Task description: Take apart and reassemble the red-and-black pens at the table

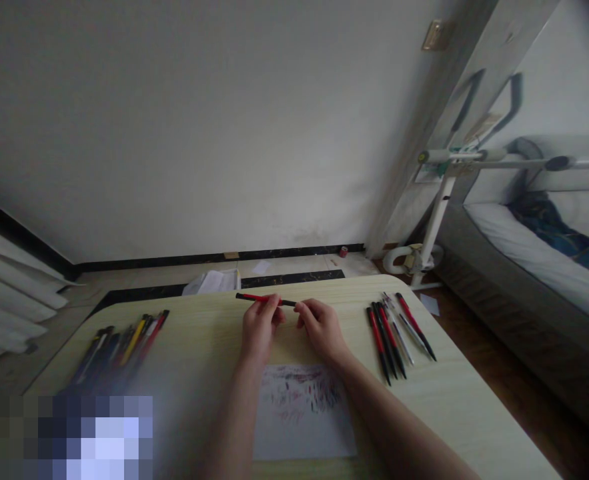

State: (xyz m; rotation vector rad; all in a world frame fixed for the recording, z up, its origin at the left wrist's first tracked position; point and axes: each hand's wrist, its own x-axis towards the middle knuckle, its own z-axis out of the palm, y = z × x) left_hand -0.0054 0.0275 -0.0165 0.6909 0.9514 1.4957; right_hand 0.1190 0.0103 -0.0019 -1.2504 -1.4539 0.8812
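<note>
A red and black pen (pixel 259 298) is held nearly level above the far part of the table. My left hand (pixel 263 321) is closed around its red middle, with the black end sticking out to the left. At the pen's black right end, the fingers of my right hand (pixel 320 327) are closed in a pinch. Beneath my forearms lies a white sheet of paper (pixel 304 433) with many short dark and reddish pen strokes. To the right, several pens (pixel 385 340), red-black and clear, lie side by side.
The pale wooden table (pixel 204 400) has a blurred group of pens (pixel 124 347) on its left side. Beyond its far edge stand a box with white contents (pixel 214 281) and the wall. An exercise frame (pixel 439 207) and a bed (pixel 499 280) are at the right.
</note>
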